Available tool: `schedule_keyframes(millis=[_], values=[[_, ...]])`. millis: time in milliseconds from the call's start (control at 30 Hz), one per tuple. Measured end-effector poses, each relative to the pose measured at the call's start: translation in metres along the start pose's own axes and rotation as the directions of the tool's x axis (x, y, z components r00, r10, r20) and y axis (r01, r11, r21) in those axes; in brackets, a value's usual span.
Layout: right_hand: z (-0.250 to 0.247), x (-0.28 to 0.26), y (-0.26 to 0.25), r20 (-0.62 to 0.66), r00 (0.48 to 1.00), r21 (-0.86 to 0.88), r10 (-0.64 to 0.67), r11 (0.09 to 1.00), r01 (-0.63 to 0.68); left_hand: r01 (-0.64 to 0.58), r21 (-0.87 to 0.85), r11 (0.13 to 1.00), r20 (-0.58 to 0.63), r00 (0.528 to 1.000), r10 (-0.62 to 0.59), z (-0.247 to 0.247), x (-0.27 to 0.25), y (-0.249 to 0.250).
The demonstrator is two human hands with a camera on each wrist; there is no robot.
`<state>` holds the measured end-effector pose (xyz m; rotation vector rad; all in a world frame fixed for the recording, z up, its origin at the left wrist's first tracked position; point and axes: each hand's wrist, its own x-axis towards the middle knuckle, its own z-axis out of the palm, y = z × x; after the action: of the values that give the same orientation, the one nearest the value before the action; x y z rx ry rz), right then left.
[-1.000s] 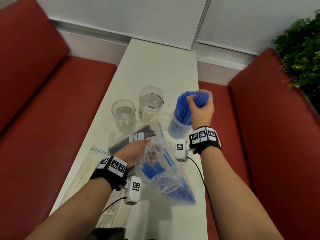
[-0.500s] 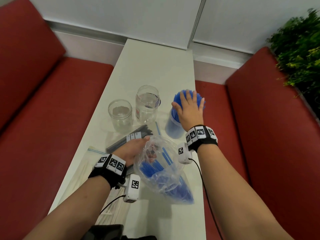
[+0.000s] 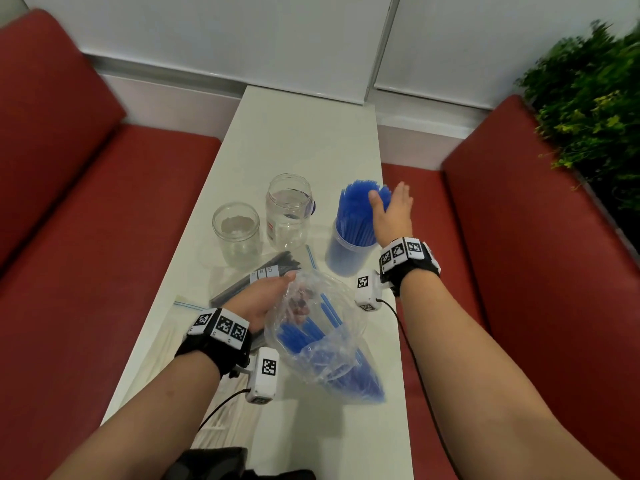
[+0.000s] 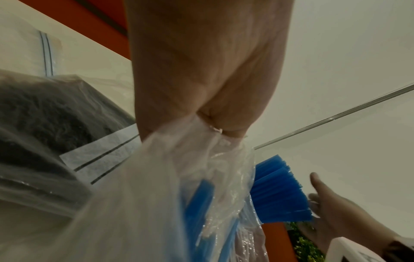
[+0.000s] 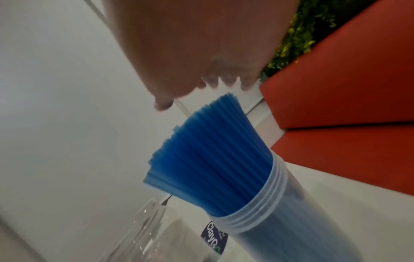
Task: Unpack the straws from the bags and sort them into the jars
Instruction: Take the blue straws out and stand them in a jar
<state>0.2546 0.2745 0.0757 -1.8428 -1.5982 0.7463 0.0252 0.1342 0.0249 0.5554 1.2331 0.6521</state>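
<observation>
A fan of blue straws (image 3: 356, 213) stands in a clear jar (image 3: 346, 256) on the white table (image 3: 304, 133). My right hand (image 3: 389, 209) is open with straight fingers at the right side of the straw tops (image 5: 210, 145), above them in the right wrist view. My left hand (image 3: 266, 296) grips the mouth of a clear plastic bag (image 3: 322, 344) that still holds blue straws (image 4: 199, 209). Two empty glass jars, a short one (image 3: 236, 233) and a taller one (image 3: 288, 211), stand left of the filled jar.
A bag of black straws (image 3: 256, 280) lies under my left hand, and a bag of white straws (image 3: 166, 348) lies by the table's left edge. Red bench seats (image 3: 86, 237) flank the narrow table. A green plant (image 3: 595, 109) is at the far right.
My right hand let go of the blue straws in the jar, spread flat over their tops, then slid to their right side. The left hand kept its hold on the bag.
</observation>
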Motion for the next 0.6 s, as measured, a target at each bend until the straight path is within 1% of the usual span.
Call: schedule_keyframes(millis=[33,67,100,133,200,233,267,300,333,367,400,433,467,500,533,600], values=[[-0.002,-0.002,0.0,0.067,0.997,0.036,0.023,0.999,-0.025,0.003,-0.014,1.0,0.007,1.0,-0.003,0.001,-0.002,0.0],[-0.003,-0.005,-0.002,0.095,0.995,0.077,0.028,0.996,-0.035,0.008,-0.033,0.999,0.01,1.0,-0.008,0.001,-0.003,0.0],[-0.006,-0.009,-0.003,0.061,0.998,0.126,0.019,0.992,-0.027,0.011,-0.042,0.999,0.015,1.0,-0.011,0.001,-0.003,-0.001],[-0.009,-0.014,-0.007,-0.023,1.0,0.171,0.002,0.985,0.002,0.012,-0.047,0.999,0.017,1.0,-0.011,0.002,-0.004,-0.001],[-0.018,-0.029,-0.014,-0.206,0.978,0.249,-0.035,0.965,0.087,0.009,-0.057,0.998,0.017,1.0,-0.009,0.001,-0.004,-0.003],[-0.021,-0.04,-0.016,-0.241,0.969,0.292,-0.051,0.949,0.123,0.004,-0.056,0.998,0.017,1.0,-0.004,0.001,-0.003,-0.003],[-0.022,-0.051,-0.018,-0.217,0.974,0.33,-0.068,0.934,0.138,-0.001,-0.052,0.999,0.019,1.0,0.002,0.001,-0.002,-0.004],[-0.02,-0.063,-0.018,-0.142,0.986,0.341,-0.088,0.931,0.132,-0.006,-0.049,0.999,0.024,1.0,0.007,0.001,-0.002,-0.004],[-0.016,-0.075,-0.017,-0.034,0.994,0.318,-0.107,0.941,0.113,-0.013,-0.049,0.999,0.027,1.0,0.014,0.002,-0.001,-0.005],[-0.011,-0.087,-0.014,0.098,0.989,0.273,-0.114,0.958,0.083,-0.022,-0.052,0.998,0.028,0.999,0.024,0.003,-0.001,-0.005],[-0.005,-0.099,-0.011,0.244,0.966,0.205,-0.088,0.978,0.037,-0.035,-0.059,0.998,0.028,0.999,0.037,0.004,0.0,-0.005],[0.001,-0.11,-0.007,0.379,0.925,0.109,-0.033,0.994,-0.009,-0.051,-0.068,0.996,0.035,0.998,0.054,0.005,0.0,-0.006],[0.008,-0.121,-0.002,0.475,0.879,-0.016,0.037,0.999,-0.033,-0.07,-0.08,0.994,0.049,0.996,0.074,0.006,-0.001,-0.006],[0.015,-0.131,0.003,0.529,0.842,-0.144,0.106,0.989,-0.034,-0.085,-0.092,0.992,0.064,0.994,0.091,0.007,-0.003,-0.005],[0.022,-0.14,0.007,0.547,0.822,-0.243,0.159,0.97,-0.025,-0.095,-0.101,0.99,0.074,0.992,0.103,0.008,-0.005,-0.005],[0.035,-0.155,0.013,0.544,0.815,-0.346,0.2,0.938,0.001,-0.105,-0.122,0.987,0.076,0.99,0.114,0.009,-0.008,-0.006]])
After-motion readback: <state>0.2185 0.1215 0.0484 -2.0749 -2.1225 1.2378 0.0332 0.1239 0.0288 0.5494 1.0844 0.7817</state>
